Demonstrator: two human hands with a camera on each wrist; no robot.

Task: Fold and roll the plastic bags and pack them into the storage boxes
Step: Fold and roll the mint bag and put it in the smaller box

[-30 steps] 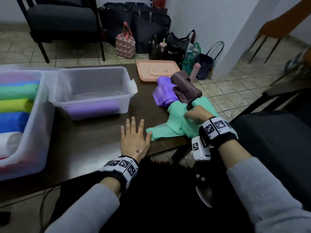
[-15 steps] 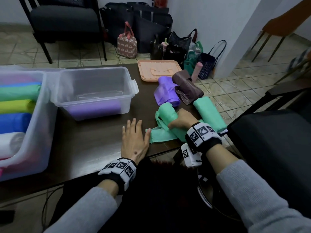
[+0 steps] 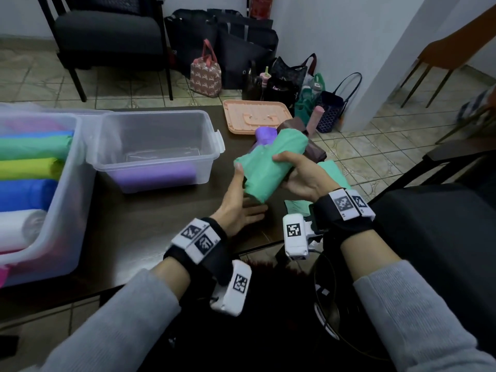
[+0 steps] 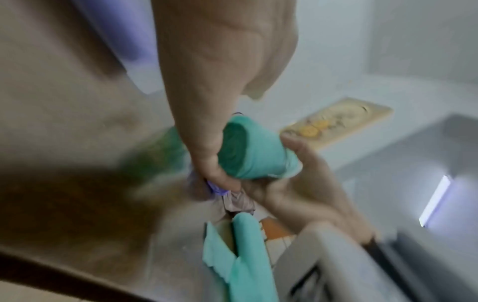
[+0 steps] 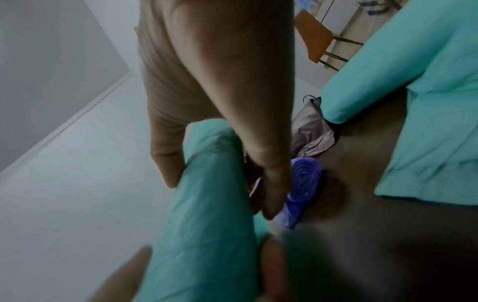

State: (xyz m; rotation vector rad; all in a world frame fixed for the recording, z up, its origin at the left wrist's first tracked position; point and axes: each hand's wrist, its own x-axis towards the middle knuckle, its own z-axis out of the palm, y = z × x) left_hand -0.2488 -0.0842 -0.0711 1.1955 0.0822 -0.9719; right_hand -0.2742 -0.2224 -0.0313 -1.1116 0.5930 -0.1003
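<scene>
My right hand grips a rolled green bag and holds it tilted above the dark table. In the right wrist view its thumb and fingers wrap the green roll. My left hand is raised beside it, thumb against the roll's near end and fingers straight underneath. A small clear box with a purple roll inside stands to the left. Behind the green roll lie a purple roll and a brown bag.
A large clear box at the far left holds several coloured rolls. An orange lid lies at the table's back edge. More green plastic lies at the right edge of the table. Bags and chairs stand on the floor beyond.
My right hand lifted the green roll off the table and carried it left. My left hand rose from lying flat on the table to meet the roll's end.
</scene>
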